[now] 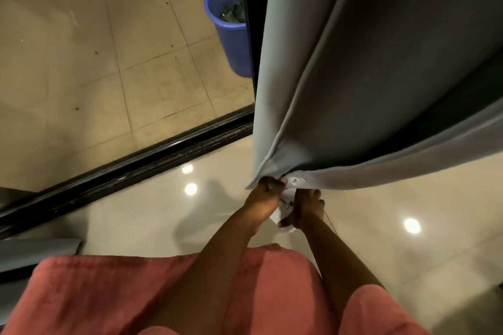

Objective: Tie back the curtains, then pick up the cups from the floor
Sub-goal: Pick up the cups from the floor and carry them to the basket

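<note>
glossy tiled floor (136,223), both hands (265,196) gripping grey curtain (367,76) hem

Single head-worn wide-angle view, looking steeply down, close over the hands (285,202), floor (136,212) beyond

The scene is dim and warm-toned, lit from overhead — round ceiling lamps show as bright white glare spots on the glossy floor (340,226), which mirrors them sharply. A soft shadow lies on the tiles beside the hands. The curtain (381,62) falls into deep shade within its folds. Beyond the dark door track (141,160), the tiles look flatter and duller. Wide-angle distortion bends straight lines toward the edges — the picture is slightly soft throughout, with compression smear in the darker areas.
</note>
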